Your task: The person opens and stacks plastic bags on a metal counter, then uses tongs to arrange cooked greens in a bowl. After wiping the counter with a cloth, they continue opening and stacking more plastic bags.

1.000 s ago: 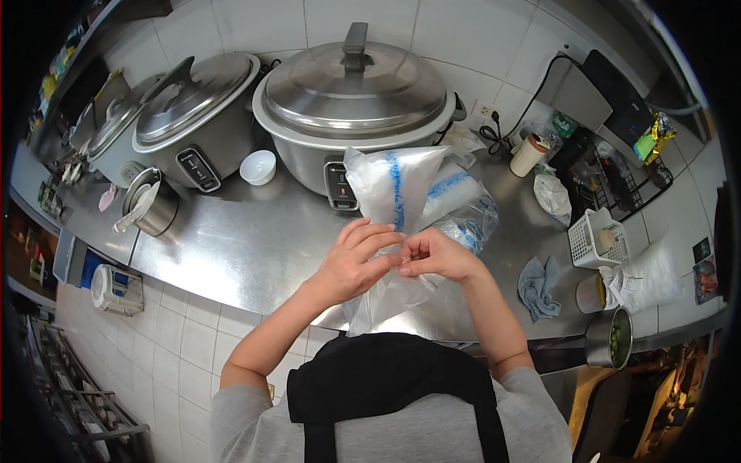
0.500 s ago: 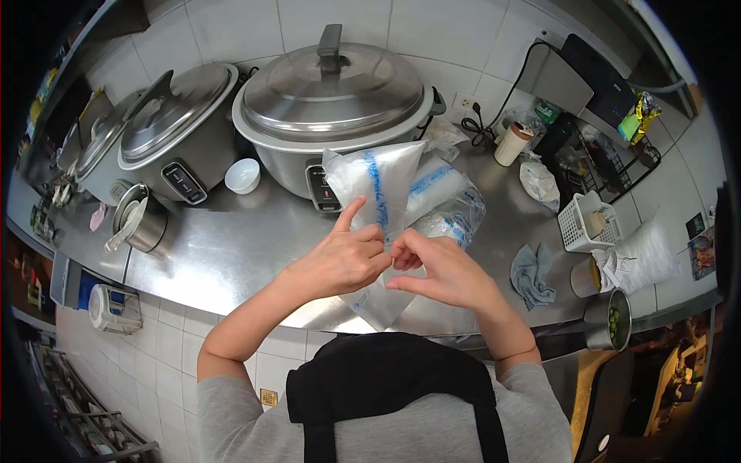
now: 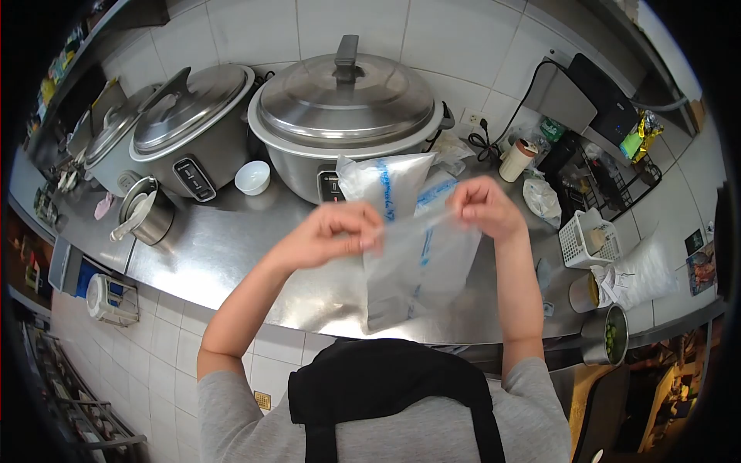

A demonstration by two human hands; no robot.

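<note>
A clear plastic bag (image 3: 421, 266) with blue print hangs spread between my hands above the steel counter. My left hand (image 3: 340, 235) pinches its upper left corner, a little blurred by motion. At the upper right corner, my right hand (image 3: 485, 208) grips the bag between thumb and fingers. Behind it a filled white plastic pack (image 3: 386, 177) with blue lettering leans against the large rice cooker (image 3: 347, 116). Another blue-printed pack (image 3: 437, 193) lies just right of it, partly covered by my right hand and the held bag.
Two more cookers (image 3: 193, 116) stand at the left, with a white bowl (image 3: 252, 178) and a steel pot (image 3: 147, 216) before them. On the right are a white basket (image 3: 590, 239), a jar (image 3: 517, 160), a grey cloth (image 3: 545, 282) and a pot of green items (image 3: 607, 336).
My hands have moved apart and up, my right hand rising further. The thin bag, earlier low on the counter beneath my fingers, is now lifted and stretched between them.
</note>
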